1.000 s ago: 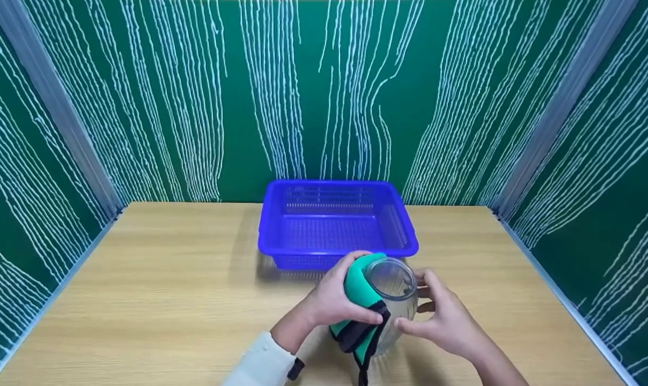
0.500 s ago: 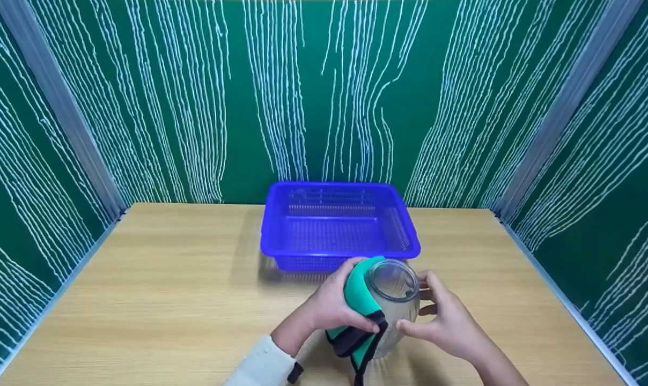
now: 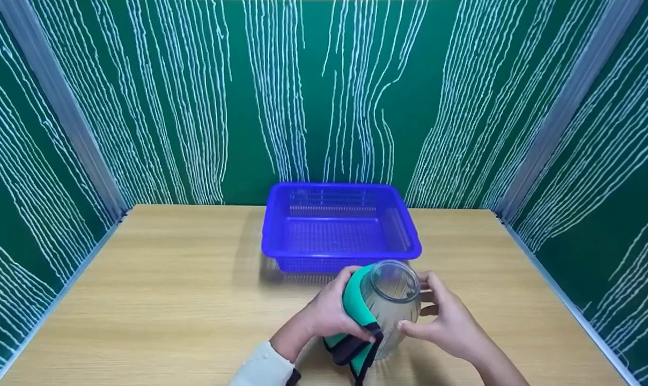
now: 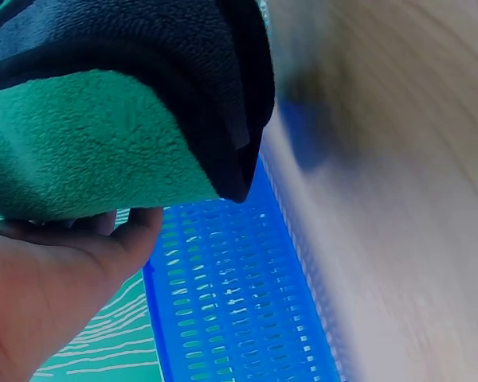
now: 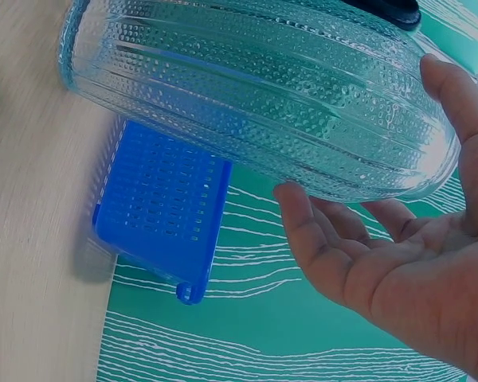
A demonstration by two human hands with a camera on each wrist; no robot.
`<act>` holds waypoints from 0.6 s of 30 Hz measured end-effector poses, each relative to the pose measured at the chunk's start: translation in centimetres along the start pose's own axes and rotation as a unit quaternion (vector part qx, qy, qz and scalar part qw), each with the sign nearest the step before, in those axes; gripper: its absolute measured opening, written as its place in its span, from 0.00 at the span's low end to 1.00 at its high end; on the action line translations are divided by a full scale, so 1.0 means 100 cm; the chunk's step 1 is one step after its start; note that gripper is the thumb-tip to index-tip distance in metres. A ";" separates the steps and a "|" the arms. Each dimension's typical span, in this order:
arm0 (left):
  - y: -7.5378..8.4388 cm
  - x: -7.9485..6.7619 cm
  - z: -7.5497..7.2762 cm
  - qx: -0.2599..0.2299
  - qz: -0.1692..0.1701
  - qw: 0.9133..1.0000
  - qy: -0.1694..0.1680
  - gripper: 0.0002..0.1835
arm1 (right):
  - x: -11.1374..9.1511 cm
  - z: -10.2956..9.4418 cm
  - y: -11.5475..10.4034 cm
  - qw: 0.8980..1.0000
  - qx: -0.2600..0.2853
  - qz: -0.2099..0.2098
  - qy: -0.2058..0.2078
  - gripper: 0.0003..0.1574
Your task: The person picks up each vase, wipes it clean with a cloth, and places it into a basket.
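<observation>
A clear ribbed glass jar [image 3: 394, 321] with a wide open mouth stands roughly upright in front of the basket, tilted slightly. My right hand [image 3: 447, 321] holds its right side, thumb at the front and fingers behind; the right wrist view shows those fingertips on the dimpled glass [image 5: 263, 103]. Against the jar's left side, my left hand [image 3: 329, 308] grips a green cloth with dark trim [image 3: 356, 300], thumb in front. The folded cloth [image 4: 103, 143] fills the upper left of the left wrist view. Whether the jar's base touches the table cannot be seen.
Just behind the jar, a blue plastic basket [image 3: 334, 233] with slotted walls sits on the wooden table [image 3: 168, 300]. Green panels with white wavy lines [image 3: 345, 91] rise at the back and both sides, joined by grey corner posts [image 3: 557, 102].
The left hand and cloth have shifted slightly left and down along the jar, baring more of its glass. The right hand keeps its hold almost unmoved.
</observation>
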State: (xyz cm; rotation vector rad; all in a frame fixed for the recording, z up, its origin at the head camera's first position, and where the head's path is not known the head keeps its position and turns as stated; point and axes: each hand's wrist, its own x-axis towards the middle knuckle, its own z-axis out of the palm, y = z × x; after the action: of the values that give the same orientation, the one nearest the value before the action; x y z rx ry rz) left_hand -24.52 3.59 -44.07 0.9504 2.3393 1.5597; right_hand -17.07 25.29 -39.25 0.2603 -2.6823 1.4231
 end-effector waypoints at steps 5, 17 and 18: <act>-0.004 -0.002 0.004 0.015 -0.027 1.000 0.003 0.56 | 0.000 0.000 0.000 1.000 0.000 0.015 -0.004 0.43; -0.017 -0.003 0.005 0.053 -0.031 0.998 -0.013 0.53 | 0.001 -0.001 -0.001 1.000 -0.007 0.021 -0.012 0.43; -0.018 -0.003 0.005 0.061 -0.035 0.997 -0.013 0.52 | 0.001 -0.001 -0.001 1.000 -0.007 0.021 -0.012 0.43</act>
State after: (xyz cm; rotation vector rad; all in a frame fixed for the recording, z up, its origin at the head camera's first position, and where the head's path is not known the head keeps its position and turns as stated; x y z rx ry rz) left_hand -24.76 3.35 -45.97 0.8969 2.4454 1.3856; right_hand -17.15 25.30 -39.14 0.2231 -2.7325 1.4208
